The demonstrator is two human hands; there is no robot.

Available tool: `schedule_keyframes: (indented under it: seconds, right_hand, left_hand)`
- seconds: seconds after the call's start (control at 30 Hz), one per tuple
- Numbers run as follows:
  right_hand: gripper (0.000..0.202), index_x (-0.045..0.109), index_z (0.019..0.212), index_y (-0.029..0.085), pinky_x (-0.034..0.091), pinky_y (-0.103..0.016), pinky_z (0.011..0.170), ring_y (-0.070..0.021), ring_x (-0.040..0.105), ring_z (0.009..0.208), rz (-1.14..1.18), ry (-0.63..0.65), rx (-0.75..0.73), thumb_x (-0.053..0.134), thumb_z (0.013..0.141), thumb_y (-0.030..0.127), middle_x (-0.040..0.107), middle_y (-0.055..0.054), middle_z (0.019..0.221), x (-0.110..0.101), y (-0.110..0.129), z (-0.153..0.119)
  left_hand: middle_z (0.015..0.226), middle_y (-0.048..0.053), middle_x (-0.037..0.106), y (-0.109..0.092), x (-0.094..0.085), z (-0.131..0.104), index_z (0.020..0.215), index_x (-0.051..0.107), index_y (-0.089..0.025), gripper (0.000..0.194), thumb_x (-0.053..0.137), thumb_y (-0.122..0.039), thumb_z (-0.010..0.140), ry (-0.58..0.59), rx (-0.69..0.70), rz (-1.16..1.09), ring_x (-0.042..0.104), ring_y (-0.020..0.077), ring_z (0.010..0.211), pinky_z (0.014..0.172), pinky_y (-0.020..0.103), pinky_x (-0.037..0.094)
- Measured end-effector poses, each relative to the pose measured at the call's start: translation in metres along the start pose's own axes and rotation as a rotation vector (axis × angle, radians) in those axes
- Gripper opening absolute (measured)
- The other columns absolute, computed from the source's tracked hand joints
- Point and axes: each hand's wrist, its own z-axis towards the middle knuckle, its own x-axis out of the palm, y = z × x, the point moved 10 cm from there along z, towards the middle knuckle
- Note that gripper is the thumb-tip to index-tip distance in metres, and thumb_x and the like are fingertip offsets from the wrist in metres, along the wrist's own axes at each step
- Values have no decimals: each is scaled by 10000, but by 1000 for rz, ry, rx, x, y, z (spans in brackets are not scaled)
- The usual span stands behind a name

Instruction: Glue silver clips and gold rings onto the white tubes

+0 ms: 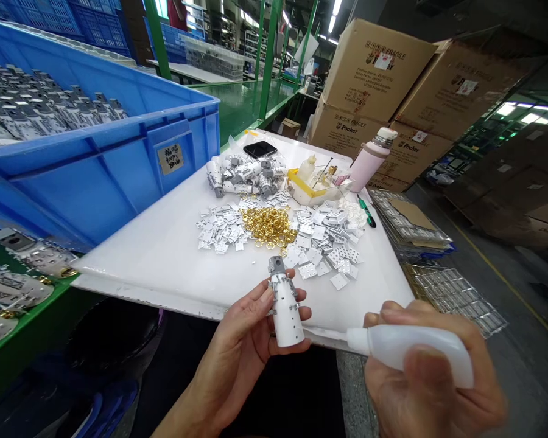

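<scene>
My left hand (251,328) grips a white tapered plastic part (287,316) with a grey top and small grey fittings along its sides. It is held nearly upright over the front edge of the table. In my right hand (429,377) is a translucent white squeeze bottle (411,347), lying sideways with its nozzle end toward the part; the two are apart. Beyond my hands lie a heap of gold rings (269,225), small white plates (319,240) to its right and more small white plates (221,225) to its left.
A blue crate (119,164) full of similar parts stands at left. Similar parts (246,173) are piled farther back near a phone (260,149). A yellow-edged tray (305,190), pink flask (368,164) and green-handled tool (366,211) stand or lie at right. Cardboard boxes (369,73) rise behind.
</scene>
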Motion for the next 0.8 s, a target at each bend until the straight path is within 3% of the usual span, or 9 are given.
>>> schedule_keyframes:
  seconds: [0.1, 0.5, 0.7, 0.8]
  right_hand:
    - [204, 701, 774, 178, 455, -306, 526, -183, 578, 666, 2, 60, 26, 671, 863, 359, 604, -22, 690, 3, -3, -3]
    - [228, 699, 738, 197, 462, -309, 538, -196, 579, 694, -30, 59, 89, 692, 836, 403, 605, -34, 703, 2, -6, -5]
    - [251, 681, 752, 189, 422, -338, 586, -194, 545, 650, 55, -62, 125, 682, 841, 423, 571, -16, 629, -7, -4, -5]
    - [243, 694, 774, 201, 437, -341, 555, -207, 549, 688, 37, 10, 168, 690, 843, 434, 578, -32, 663, -3, -5, -7]
  left_hand:
    - [1061, 131, 707, 0, 0, 0, 1235, 645, -162, 330, 552, -214, 922, 3, -1, -1, 690, 244, 911, 691, 363, 621]
    - [1041, 131, 709, 2, -1, 2, 1224, 652, -152, 327, 552, -212, 919, 19, 3, -18, 695, 244, 896, 675, 355, 625]
    - [1019, 124, 716, -1, -1, 1, 1206, 661, -141, 313, 539, -200, 924, 17, 14, -44, 705, 236, 875, 643, 329, 630]
    - [1022, 127, 717, -1, -1, 1, 1213, 657, -141, 317, 531, -202, 928, 17, 14, -35, 707, 238, 875, 639, 324, 628]
